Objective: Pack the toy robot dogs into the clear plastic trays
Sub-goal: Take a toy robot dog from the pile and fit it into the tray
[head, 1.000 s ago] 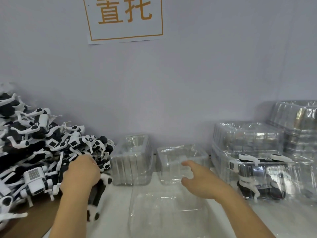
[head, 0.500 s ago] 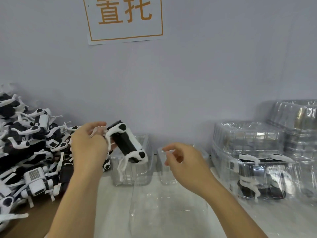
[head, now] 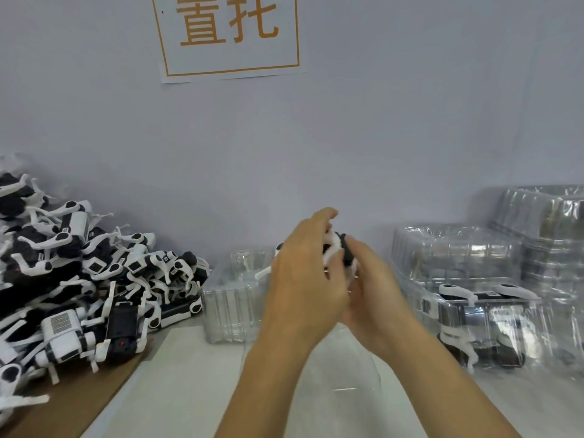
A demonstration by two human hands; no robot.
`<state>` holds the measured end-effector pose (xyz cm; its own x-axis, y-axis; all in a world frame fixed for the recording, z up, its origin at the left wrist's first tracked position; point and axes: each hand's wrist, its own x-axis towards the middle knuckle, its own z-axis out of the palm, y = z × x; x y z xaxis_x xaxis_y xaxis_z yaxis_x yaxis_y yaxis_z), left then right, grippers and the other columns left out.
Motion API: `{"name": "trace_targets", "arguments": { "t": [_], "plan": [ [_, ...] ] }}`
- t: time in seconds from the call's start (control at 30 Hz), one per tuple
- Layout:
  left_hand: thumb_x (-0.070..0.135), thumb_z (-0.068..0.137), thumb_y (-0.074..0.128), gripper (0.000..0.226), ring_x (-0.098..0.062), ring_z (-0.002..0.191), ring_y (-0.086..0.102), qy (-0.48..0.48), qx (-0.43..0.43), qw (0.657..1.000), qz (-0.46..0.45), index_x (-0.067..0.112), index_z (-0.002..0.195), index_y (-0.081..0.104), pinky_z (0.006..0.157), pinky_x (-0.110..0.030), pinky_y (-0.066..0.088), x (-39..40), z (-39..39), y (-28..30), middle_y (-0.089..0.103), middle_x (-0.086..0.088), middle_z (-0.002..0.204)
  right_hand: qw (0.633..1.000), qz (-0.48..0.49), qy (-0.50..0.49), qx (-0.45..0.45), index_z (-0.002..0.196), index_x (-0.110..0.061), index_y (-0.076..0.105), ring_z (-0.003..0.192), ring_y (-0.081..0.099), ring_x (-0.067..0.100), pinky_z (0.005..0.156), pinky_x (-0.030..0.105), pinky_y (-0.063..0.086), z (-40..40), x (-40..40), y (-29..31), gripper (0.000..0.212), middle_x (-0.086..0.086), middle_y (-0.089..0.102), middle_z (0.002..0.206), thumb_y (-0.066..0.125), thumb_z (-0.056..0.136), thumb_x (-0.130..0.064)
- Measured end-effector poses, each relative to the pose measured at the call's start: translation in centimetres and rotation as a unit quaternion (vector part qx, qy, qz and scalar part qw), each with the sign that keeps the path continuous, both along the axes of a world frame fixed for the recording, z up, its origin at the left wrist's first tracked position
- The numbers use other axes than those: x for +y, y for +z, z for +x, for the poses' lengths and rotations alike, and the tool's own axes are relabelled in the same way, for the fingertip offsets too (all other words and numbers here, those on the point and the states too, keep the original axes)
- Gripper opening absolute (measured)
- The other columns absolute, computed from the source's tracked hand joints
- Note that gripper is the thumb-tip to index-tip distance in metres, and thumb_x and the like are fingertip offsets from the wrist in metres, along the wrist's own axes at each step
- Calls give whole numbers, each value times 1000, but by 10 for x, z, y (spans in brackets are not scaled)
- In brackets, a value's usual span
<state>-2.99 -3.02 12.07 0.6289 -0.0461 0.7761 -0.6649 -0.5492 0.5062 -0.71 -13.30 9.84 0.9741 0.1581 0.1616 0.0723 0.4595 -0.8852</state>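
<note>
Gripping one black-and-white toy robot dog (head: 336, 248) between them, both hands sit at frame centre: left hand (head: 305, 273) curls over its top, right hand (head: 368, 279) wraps it from the 3 o'clock side. Dog mostly hidden by fingers, orientation unclear. Nearest, at 6 o'clock below the wrists, a clear plastic tray (head: 347, 374) lies on the white table (head: 177, 390), hard to outline. At 9 o'clock, a pile of toy dogs (head: 79, 279) heaped on a brown board (head: 72, 403). Just behind the hands, toward 11 o'clock, an upright stack of clear trays (head: 230, 305). At 3 o'clock, a packed tray (head: 480, 324) with a dog inside, more stacked clear trays (head: 458, 251) behind it toward 2 o'clock. Far, at 12 o'clock, a white sign (head: 229, 36) with orange characters on the grey wall (head: 379, 121).
</note>
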Motion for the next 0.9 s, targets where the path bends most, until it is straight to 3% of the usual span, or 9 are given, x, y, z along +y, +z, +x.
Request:
{"name": "trace_targets", "arguments": {
  "t": [0.07,0.17,0.3,0.43,0.53,0.6,0.67,0.73,0.9],
  "plan": [
    [32,89,52,42,2,104,60,-29,14,999,12,33,131,52,88,-26,54,-5,-2,-3,58,28,107,999,44,4,10,112,-17,73,105,67,23,90,40,51,1,-4,1,39,8,71,110,53,96,-47],
    [31,91,53,32,3,99,66,-84,37,995,-35,32,123,58,82,-22,55,-4,0,-5,67,23,106,997,67,-14,23,113,-11,70,104,65,27,91,41,49,2,-9,1,42,15,68,112,56,95,-46],
    [16,95,56,23,2,95,67,-82,25,994,-71,25,114,67,77,-12,51,6,5,-3,72,16,99,998,46,-22,29,109,-10,73,86,59,25,77,34,44,2,-12,3,46,22,70,111,54,93,-49],
    [15,96,57,23,-3,111,56,72,12,989,-125,28,113,68,98,-31,46,25,12,-2,64,19,112,998,58,-11,28,80,-23,79,55,54,18,48,26,45,2,-15,6,37,16,74,88,55,92,-48],
    [23,98,57,28,-8,120,52,61,102,958,-260,34,124,62,107,-40,44,39,15,-1,57,18,125,998,55,14,27,89,-20,75,55,53,21,47,26,45,0,-18,8,33,19,73,89,57,91,-47],
    [29,100,54,29,-14,105,62,-26,203,908,-365,29,128,60,98,-46,51,44,17,0,60,10,120,998,50,46,20,96,-17,73,55,54,21,48,26,45,-2,-17,9,34,21,72,90,57,90,-47],
    [30,100,52,30,-22,75,62,-142,283,844,-434,10,118,64,74,-40,52,46,16,-1,66,-6,107,996,42,73,15,96,-17,74,57,56,22,50,27,46,-3,-14,8,36,22,71,92,57,90,-48],
    [25,98,51,25,-31,77,46,-209,297,805,-469,4,102,63,64,-35,39,46,16,-3,59,-17,95,996,39,81,24,98,-17,74,63,59,24,55,29,48,-3,-9,6,38,22,71,95,57,89,-50],
    [17,97,55,25,-30,74,60,-146,301,811,-479,-2,109,66,56,-33,55,44,21,-7,63,-16,97,995,32,49,82,92,-19,74,77,67,28,70,36,52,-1,-7,-2,26,16,73,95,59,90,-40]
  ]
}}
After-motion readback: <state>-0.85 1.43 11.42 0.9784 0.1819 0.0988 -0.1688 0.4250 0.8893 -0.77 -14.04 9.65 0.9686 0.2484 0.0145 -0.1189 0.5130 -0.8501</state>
